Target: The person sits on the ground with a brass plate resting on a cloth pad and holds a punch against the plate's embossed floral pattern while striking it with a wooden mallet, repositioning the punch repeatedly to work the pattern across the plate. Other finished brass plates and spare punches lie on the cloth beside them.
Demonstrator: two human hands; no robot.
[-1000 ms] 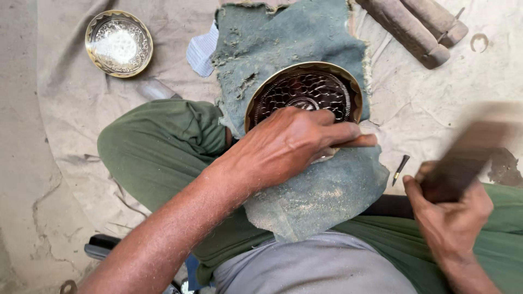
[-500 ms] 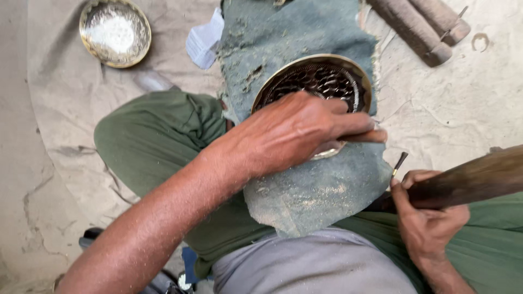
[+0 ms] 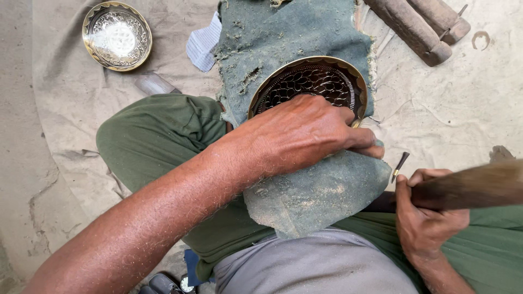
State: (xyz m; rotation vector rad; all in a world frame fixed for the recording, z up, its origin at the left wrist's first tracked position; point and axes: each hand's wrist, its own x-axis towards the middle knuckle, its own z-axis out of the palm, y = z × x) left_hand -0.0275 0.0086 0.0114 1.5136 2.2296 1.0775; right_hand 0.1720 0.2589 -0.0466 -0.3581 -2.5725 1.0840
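A round brass plate [image 3: 310, 81] with a dark engraved pattern lies on a worn green cloth [image 3: 283, 38] spread over my lap. My left hand [image 3: 305, 133] rests on the plate's near rim, fingers closed together and pressed down; whether it pinches a small tool is hidden. My right hand [image 3: 427, 218] grips the handle of a wooden mallet [image 3: 474, 185], held level at the right, blurred. A small metal punch [image 3: 399, 165] lies on the ground cloth just above my right hand.
A second shiny engraved brass bowl [image 3: 116, 36] sits at the top left on the beige ground sheet [image 3: 463, 109]. Wooden-handled tools [image 3: 419, 27] lie at the top right. A folded white cloth [image 3: 202, 43] lies beside the green cloth.
The mallet has swung down from a raised, tilted position to lie level at the right. My left hand stays on the plate's rim.
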